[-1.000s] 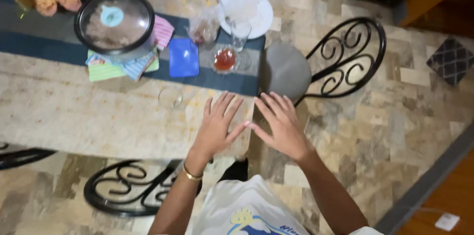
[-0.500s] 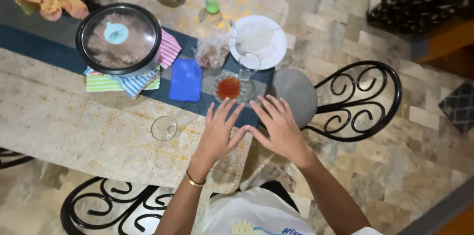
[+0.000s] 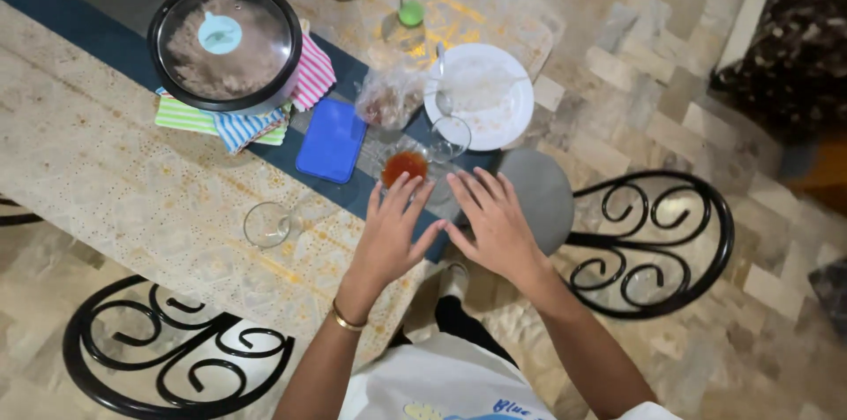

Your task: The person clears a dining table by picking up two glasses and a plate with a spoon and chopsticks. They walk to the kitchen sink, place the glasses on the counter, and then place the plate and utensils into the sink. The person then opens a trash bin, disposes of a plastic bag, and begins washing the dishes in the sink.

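Both hands (image 3: 445,230) spread flat, red sauce glass (image 3: 404,168) just beyond fingertips

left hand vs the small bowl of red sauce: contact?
Cannot tell. In the head view the left hand's fingertips overlap the near rim of the red sauce bowl from above, so contact or a gap beneath them is hidden.

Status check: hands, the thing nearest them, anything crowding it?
Left hand and right hand open, empty, fingers spread. Small glass of red sauce just beyond left fingertips. Empty glass, blue case flank it.
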